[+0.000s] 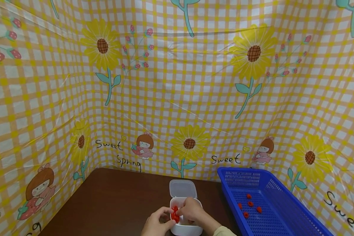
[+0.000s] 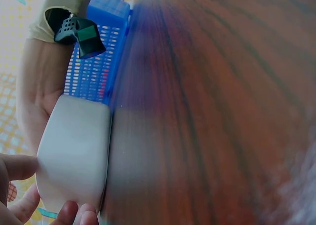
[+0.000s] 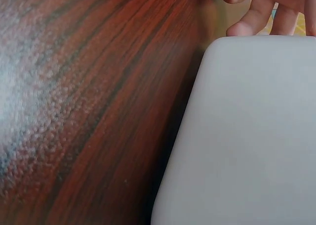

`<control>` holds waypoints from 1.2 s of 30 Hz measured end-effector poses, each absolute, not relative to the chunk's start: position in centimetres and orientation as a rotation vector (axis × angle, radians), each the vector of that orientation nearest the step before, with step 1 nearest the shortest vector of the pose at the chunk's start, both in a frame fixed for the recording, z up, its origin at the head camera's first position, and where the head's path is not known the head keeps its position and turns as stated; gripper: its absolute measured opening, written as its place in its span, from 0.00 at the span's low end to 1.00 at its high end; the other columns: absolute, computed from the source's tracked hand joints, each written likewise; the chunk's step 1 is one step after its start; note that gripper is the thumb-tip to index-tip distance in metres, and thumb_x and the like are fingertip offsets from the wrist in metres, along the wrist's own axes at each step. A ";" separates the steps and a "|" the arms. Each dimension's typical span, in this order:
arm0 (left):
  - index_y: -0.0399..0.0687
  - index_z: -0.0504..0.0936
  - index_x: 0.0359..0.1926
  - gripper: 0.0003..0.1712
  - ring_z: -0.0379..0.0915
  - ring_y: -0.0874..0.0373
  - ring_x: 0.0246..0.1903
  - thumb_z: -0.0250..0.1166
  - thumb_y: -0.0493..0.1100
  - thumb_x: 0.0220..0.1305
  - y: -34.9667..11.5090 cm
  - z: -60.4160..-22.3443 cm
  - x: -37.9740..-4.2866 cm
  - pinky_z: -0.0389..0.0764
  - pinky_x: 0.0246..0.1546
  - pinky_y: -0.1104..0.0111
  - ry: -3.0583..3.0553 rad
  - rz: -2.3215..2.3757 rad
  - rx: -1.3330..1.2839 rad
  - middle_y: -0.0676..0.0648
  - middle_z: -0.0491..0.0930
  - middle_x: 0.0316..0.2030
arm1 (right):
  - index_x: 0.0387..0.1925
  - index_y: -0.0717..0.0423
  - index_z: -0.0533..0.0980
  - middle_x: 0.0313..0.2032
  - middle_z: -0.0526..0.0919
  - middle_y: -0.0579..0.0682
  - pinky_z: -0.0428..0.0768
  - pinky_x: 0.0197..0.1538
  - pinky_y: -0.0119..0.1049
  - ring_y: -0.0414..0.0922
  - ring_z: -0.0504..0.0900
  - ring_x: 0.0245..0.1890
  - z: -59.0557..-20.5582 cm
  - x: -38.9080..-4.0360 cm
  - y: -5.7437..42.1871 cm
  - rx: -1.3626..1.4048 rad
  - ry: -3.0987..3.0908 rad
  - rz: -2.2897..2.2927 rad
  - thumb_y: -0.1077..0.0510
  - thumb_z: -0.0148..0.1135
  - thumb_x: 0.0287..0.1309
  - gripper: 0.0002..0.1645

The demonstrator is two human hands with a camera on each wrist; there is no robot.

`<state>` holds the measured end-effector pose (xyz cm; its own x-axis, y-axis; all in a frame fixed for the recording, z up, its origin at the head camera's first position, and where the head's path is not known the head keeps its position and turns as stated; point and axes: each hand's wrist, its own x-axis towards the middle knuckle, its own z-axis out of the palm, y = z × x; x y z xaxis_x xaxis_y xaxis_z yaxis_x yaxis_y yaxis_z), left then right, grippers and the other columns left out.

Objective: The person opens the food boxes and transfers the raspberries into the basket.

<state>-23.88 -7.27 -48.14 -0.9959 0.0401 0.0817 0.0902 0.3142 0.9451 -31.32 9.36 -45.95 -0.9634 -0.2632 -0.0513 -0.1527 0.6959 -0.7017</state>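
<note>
A white plastic box (image 1: 186,230) stands on the table, its translucent lid (image 1: 182,189) tipped back on the far side. Several small red pieces (image 1: 175,216) lie along the left inside of the box. My left hand (image 1: 157,223) holds the box at its left side, with fingers (image 2: 22,166) against the wall in the left wrist view. Into the box reaches my right hand (image 1: 192,209), its fingers curled downward beside the red pieces. I cannot tell whether its fingertips pinch one. In the right wrist view, the box wall (image 3: 247,126) hides that hand.
To the right is a blue plastic basket (image 1: 271,209) with several small red pieces (image 1: 250,204) on its floor. A dark brown wooden table (image 1: 115,203) extends left of the box. Checked, sunflower-printed cloth (image 1: 188,85) hangs around the back and sides.
</note>
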 end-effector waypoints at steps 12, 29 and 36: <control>0.48 0.82 0.48 0.16 0.75 0.56 0.34 0.72 0.44 0.59 -7.4 -48.4 -24.2 0.75 0.35 0.56 -2.513 -1.791 -0.168 0.49 0.81 0.36 | 0.10 0.59 0.72 0.07 0.59 0.38 0.57 0.11 0.24 0.33 0.57 0.04 -45.8 -31.3 9.5 -0.406 2.700 -1.190 0.69 0.64 0.46 0.15; 0.46 0.82 0.47 0.15 0.76 0.56 0.32 0.71 0.43 0.59 -7.4 -48.6 -24.5 0.76 0.36 0.56 -2.510 -1.822 -0.189 0.49 0.81 0.35 | 0.07 0.54 0.69 0.08 0.63 0.41 0.58 0.11 0.25 0.33 0.58 0.04 -45.1 -31.3 9.7 -0.530 2.813 -1.077 0.69 0.61 0.41 0.17; 0.46 0.82 0.46 0.15 0.77 0.56 0.32 0.71 0.43 0.59 -7.5 -48.6 -24.3 0.78 0.36 0.56 -2.492 -1.819 -0.201 0.49 0.81 0.35 | 0.14 0.62 0.78 0.10 0.63 0.41 0.54 0.12 0.25 0.34 0.55 0.07 -44.2 -31.3 9.9 -0.481 2.724 -1.120 0.69 0.60 0.46 0.10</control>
